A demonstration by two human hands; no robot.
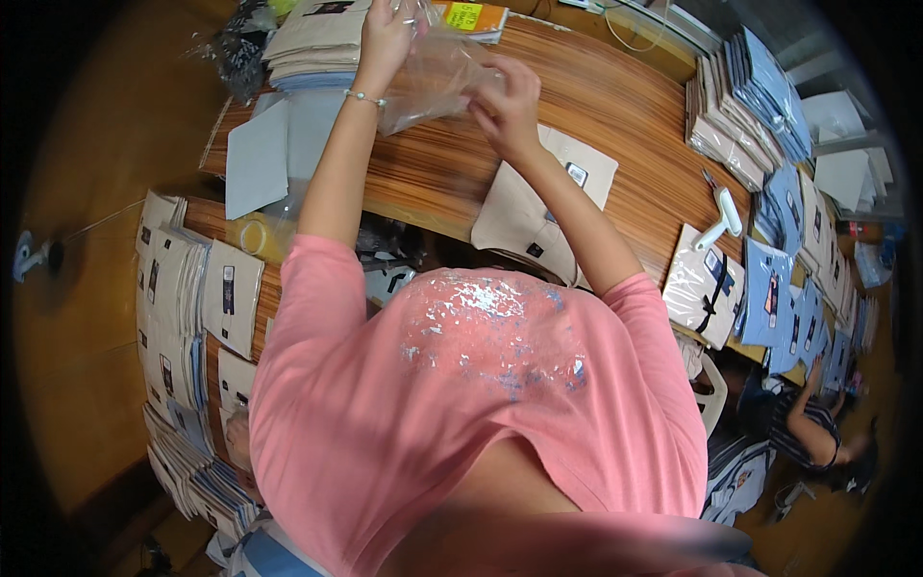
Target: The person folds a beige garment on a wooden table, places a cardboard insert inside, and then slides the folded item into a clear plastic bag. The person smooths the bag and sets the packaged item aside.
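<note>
A clear plastic bag is stretched between my two hands above the far middle of the table. My left hand is closed on its upper left part, near the top edge of the picture. At the bag's right edge, my right hand has its fingers bent and pinched on the film. Beneath my right forearm lies a folded beige garment with a small pale label, close to the table's near edge. Just left of my left hand rises a stack of folded garments, beige and light blue.
At the right are a white-handled lint roller, a packed beige garment and tall beige and blue stacks. More packed garments fill the left table. White sheets lie left. Another person is at the lower right.
</note>
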